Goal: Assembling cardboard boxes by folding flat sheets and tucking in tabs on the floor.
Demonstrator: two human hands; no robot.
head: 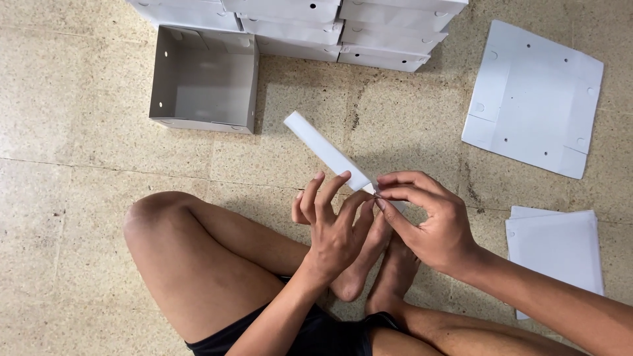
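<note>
Both hands pinching the near end of a white card strip (328, 152), left hand (334, 232) w/ fingers half-spread, right hand (428, 221) closed on it. Strip's angling away past fingertips; looks light, stiff-ish, bendable, so best gripped at edges.

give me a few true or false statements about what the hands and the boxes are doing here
1. Both hands hold a narrow white strip. True: the left hand and right hand pinch the near end of the strip.
2. The open box lies on the person's lap. False: the open box lies on the floor, apart from the knee.
3. A stack of closed boxes stands at the top. True: the stack is beside the open box.
4. The flat sheet at upper right is folded into a box. False: the sheet lies unfolded.
5. A pile of sheets lies at right. True: the pile is beside the right forearm.
</note>
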